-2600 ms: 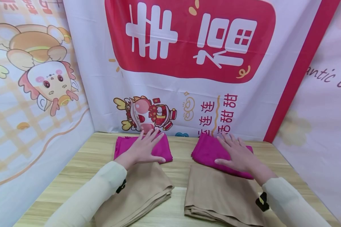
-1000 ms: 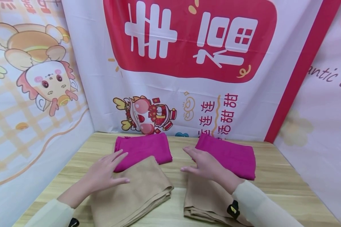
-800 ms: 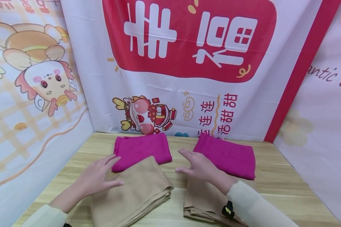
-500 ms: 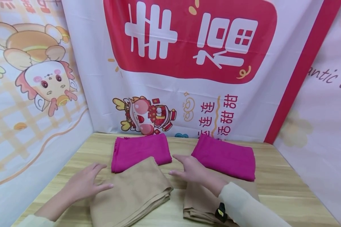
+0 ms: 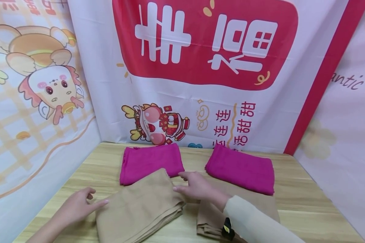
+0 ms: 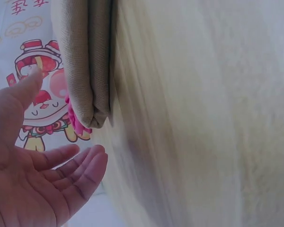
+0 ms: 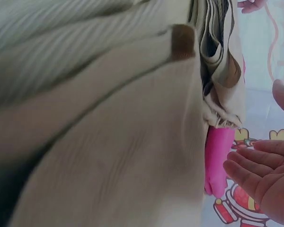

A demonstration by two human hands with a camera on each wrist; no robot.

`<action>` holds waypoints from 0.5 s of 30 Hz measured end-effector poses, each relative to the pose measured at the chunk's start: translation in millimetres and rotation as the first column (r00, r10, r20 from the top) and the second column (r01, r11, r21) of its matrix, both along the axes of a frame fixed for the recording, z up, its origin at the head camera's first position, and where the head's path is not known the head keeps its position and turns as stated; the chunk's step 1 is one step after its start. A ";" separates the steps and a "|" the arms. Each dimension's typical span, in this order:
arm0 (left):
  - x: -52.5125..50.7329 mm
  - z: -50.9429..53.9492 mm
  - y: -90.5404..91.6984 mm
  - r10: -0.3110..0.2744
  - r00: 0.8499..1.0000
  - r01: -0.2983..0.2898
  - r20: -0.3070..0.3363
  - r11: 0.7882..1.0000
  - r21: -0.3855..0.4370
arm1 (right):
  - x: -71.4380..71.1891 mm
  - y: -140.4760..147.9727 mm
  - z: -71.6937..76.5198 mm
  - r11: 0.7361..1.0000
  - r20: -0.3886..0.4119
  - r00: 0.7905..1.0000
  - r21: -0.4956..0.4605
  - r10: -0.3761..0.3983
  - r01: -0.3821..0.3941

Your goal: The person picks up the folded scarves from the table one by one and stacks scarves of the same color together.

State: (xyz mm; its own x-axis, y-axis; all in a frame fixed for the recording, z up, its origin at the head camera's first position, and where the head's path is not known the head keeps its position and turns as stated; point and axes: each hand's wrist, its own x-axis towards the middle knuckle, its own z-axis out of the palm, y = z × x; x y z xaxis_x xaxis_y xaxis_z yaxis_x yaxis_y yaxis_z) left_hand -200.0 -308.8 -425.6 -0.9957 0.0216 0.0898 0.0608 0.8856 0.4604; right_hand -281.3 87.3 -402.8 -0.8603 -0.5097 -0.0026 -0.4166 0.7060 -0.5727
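A folded tan cloth [image 5: 137, 206] lies front left, its layered edge facing right. At its left edge my left hand [image 5: 77, 206] hovers, fingers relaxed, thumb by the fabric; the left wrist view shows the palm [image 6: 33, 189] apart from the fold. My right hand [image 5: 199, 187] reaches over the second folded tan cloth [image 5: 246, 200] towards the first one's right edge. Its thumb tip is close to that edge; whether it touches, I cannot tell. Loose fingers [image 7: 258, 165] hold nothing in the right wrist view. The right forearm covers part of the second tan cloth.
Behind them lie two folded magenta cloths, one left [image 5: 152, 162] and one right [image 5: 241, 168]. All rest on a wood-grain table [image 5: 304, 202]. A printed white and red banner [image 5: 197, 81] hangs at the back edge; printed sheets [image 5: 39, 135] flank the sides.
Both hands have left the magenta cloths. My left hand came back and left to the left tan cloth's side; my right hand moved left and nearer. The cloths look about where they were.
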 end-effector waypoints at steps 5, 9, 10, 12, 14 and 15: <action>3.2 -3.1 -4.0 0.060 0.993 -0.070 0.100 0.993 0.095 | -1.0 -10.9 -5.5 0.995 0.078 0.995 -0.071 -0.061 0.067; 3.8 -9.2 -4.0 0.069 0.980 -0.108 0.186 0.972 0.209 | -2.1 -16.2 -12.9 0.988 0.122 0.987 -0.096 -0.105 0.117; 3.7 -10.7 -3.7 0.068 0.977 -0.116 0.202 0.966 0.232 | -2.3 -17.2 -14.3 0.987 0.126 0.986 -0.102 -0.109 0.123; 3.6 -13.3 -2.8 0.068 0.969 -0.136 0.239 0.949 0.284 | -2.4 -19.0 -16.5 0.986 0.133 0.984 -0.106 -0.118 0.132; 3.7 -14.7 -1.8 0.077 0.960 -0.163 0.269 0.935 0.314 | -2.6 -20.8 -19.0 0.984 0.139 0.983 -0.115 -0.118 0.134; 3.8 -15.2 -1.5 0.077 0.958 -0.168 0.274 0.931 0.324 | -2.6 -21.6 -19.6 0.983 0.144 0.983 -0.122 -0.117 0.135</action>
